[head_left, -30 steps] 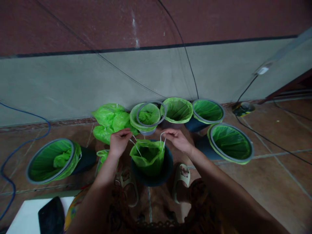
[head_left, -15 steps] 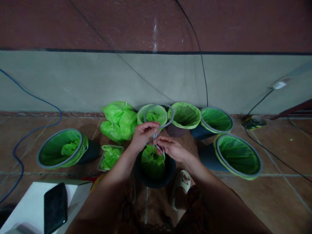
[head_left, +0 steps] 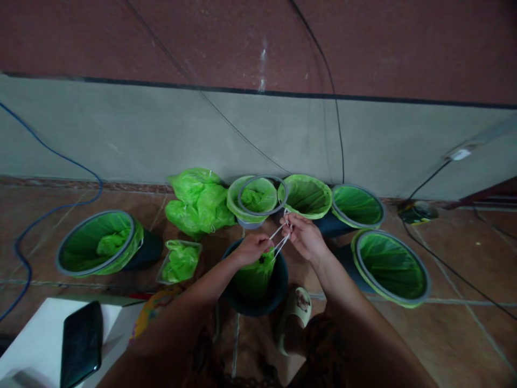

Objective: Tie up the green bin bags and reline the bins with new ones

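Note:
A green garbage bag (head_left: 253,279) sits inside a dark bin (head_left: 278,293) between my feet. White drawstrings (head_left: 278,243) run up from the bag's gathered top. My right hand (head_left: 305,234), raised to the right of the bin, pinches these strings with its fingers. Just over the bag's top, my left hand (head_left: 254,249) is closed, with one strand of drawstring stretched taut from it to my right hand. The bag's neck is partly hidden behind my left hand.
Green-lined bins (head_left: 305,195) stand along the wall, one (head_left: 393,269) tilted at right and another (head_left: 97,242) at left. A loose grey ring (head_left: 286,188) rests on one bin. Tied green bags (head_left: 197,202), a small tray (head_left: 163,275) and a phone (head_left: 83,342) on a white box lie leftward.
My right hand has moved up and right, pulling the strings out taut. My left hand has dropped closer to the bag, whose top now looks more gathered.

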`<state>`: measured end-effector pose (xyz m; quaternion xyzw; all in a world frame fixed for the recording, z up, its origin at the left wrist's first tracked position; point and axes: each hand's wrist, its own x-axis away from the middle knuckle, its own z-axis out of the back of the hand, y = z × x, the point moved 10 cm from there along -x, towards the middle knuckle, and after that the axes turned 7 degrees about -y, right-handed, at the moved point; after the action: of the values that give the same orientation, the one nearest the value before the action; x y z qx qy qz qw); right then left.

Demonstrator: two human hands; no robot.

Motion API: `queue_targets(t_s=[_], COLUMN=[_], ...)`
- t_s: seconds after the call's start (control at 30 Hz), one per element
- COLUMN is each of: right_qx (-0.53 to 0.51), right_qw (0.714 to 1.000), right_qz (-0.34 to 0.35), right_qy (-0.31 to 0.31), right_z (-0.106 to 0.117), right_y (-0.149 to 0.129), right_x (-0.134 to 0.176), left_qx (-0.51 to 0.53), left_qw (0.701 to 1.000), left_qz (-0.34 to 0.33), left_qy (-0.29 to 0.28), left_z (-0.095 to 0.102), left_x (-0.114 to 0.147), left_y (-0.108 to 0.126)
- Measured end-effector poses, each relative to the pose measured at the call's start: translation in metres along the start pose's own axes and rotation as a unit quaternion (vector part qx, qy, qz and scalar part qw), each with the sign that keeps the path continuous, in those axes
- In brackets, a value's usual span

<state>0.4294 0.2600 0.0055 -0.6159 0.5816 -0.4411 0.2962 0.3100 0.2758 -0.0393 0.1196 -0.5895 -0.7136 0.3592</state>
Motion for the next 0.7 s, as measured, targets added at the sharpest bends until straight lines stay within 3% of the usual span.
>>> queue_targets(t_s=[0.1,0.17,0.23,0.37,0.47,0.57,0.7], right_qx=[0.019,0.021,0.011,-0.002,-0.005,0.037,0.239], right_qw=[0.999,0.999,1.0,1.0,1.0,0.999,0.97], right_qz=[-0.001,-0.004,-0.003,0.005,0.011,-0.019,-0.051], right_qy=[0.041,0.037,0.014,-0.009,-0.013,-0.007,-0.01], right_z=[0.008,0.003,-0.008,-0.019,-0.018,-0.012,0.0], right_y=[0.002,0.004,0.005,0.004,0.006,0.017,0.033], right_x=[0.003,0.005,0.006,0.003,-0.002,-0.005,-0.005], left_qx=[0.018,0.004,-0.037,-0.111,-0.154,-0.146,-0.07], left_qw=[0.996,0.994,0.997,0.985,0.97,0.976,0.992], left_qz=[0.058,0.086,0.068,-0.033,-0.078,-0.06,0.027], left_qy=[0.062,0.064,0.01,-0.13,-0.17,-0.154,-0.098], left_z=[0.011,0.01,-0.002,-0.036,-0.045,-0.04,-0.025], left_x=[-0.003,-0.004,-0.005,0.004,0.011,0.008,-0.002], left_y=[-0.023,-0.032,-0.026,0.009,0.024,0.017,-0.011])
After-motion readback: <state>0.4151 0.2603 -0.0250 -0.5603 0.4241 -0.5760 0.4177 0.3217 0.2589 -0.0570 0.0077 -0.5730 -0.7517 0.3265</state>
